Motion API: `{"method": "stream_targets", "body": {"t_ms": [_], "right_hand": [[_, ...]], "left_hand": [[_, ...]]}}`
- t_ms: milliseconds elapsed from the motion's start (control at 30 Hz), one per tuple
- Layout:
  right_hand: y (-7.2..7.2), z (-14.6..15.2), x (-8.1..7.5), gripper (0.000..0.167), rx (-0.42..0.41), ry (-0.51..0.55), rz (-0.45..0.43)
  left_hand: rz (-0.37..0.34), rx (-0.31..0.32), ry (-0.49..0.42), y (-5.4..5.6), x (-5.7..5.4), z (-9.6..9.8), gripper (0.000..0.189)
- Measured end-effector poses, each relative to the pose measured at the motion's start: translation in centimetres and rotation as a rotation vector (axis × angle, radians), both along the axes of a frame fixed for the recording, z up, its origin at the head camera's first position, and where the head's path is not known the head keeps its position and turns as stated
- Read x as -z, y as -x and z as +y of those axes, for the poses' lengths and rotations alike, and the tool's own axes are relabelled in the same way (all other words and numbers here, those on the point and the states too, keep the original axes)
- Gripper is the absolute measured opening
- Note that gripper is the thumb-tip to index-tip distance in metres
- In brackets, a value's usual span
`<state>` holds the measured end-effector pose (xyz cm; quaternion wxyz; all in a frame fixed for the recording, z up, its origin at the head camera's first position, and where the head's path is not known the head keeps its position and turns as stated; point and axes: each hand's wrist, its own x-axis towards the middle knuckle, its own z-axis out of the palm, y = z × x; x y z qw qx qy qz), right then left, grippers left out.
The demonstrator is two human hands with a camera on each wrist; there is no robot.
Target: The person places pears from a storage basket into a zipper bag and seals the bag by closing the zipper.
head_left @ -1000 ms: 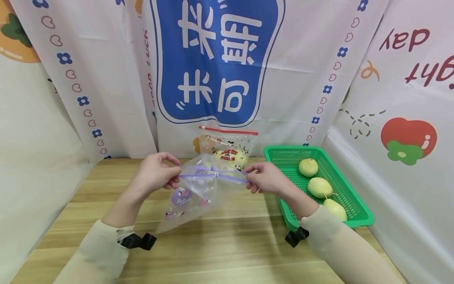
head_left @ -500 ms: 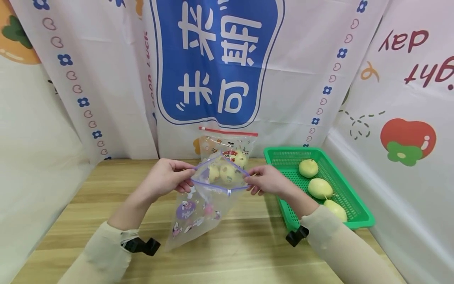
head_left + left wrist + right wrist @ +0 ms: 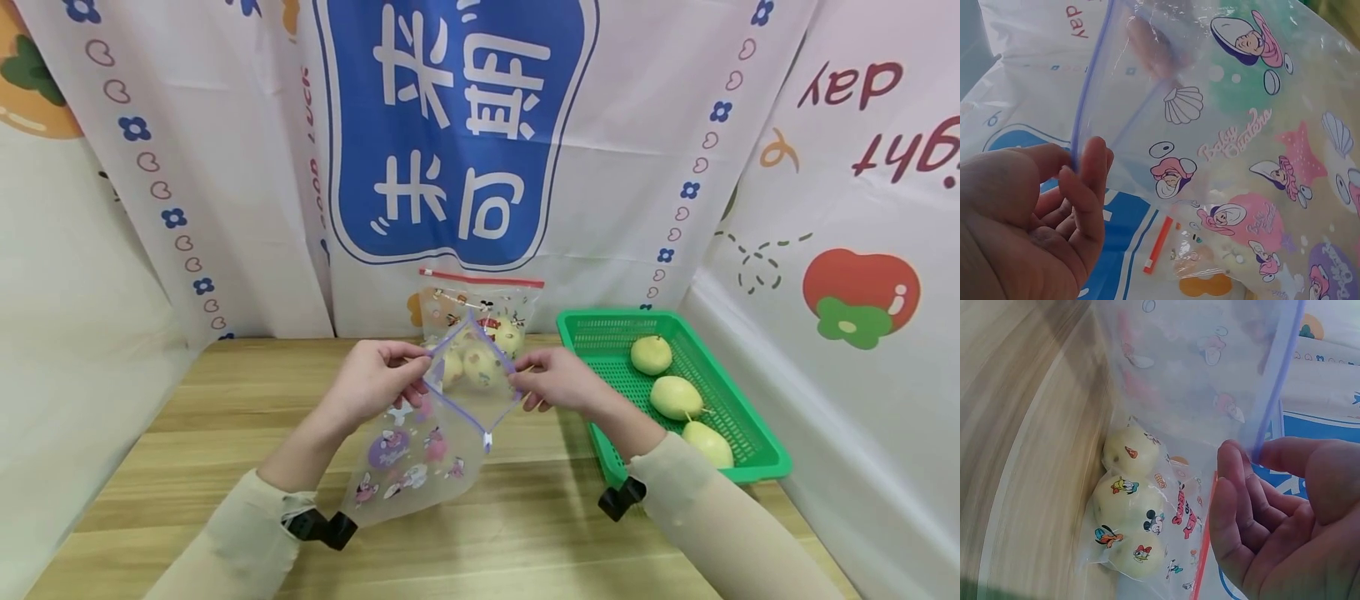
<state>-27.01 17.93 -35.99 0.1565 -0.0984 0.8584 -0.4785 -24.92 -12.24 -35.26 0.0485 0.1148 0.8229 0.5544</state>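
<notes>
A clear zip bag with a purple zip rim and pink cartoon prints hangs between my two hands, its mouth spread into a diamond. My left hand pinches the rim's left side between thumb and fingers. On the right side of the rim, my right hand pinches it the same way. A white slider sits at the near corner of the mouth. Behind it, against the back cloth, a red-topped zip bag holds several pale yellow pears; in the head view they show partly through the purple-rimmed bag.
A green plastic basket stands at the right of the wooden table, with three pears inside. Printed cloth hangs behind and along both sides.
The bag's mouth has gone from nearly flat to wide apart. My left hand has moved right, closer to my right hand, which has barely moved. The slider has come nearer and lower.
</notes>
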Motion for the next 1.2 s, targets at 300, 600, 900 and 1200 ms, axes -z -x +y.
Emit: {"method": "stream_targets", "body": {"t_ms": [300, 600, 900, 1200], "right_hand": [[-0.1, 0.5, 0.1, 0.027, -0.017, -0.016, 0.010], [0.1, 1.9, -0.3, 0.038, -0.047, -0.037, 0.108], [1.3, 6.0, -0.5, 0.056, -0.153, -0.031, 0.190], [1.0, 12.9, -1.2, 0.062, -0.174, -0.108, 0.179]], "left_hand": [[0.006, -0.015, -0.013, 0.1, 0.6, 0.3, 0.034], [-0.002, -0.041, -0.021, 0.1, 0.8, 0.5, 0.034], [-0.008, -0.039, -0.034, 0.1, 1.0, 0.4, 0.033], [-0.002, -0.033, -0.056, -0.1, 1.2, 0.0, 0.032]]}}
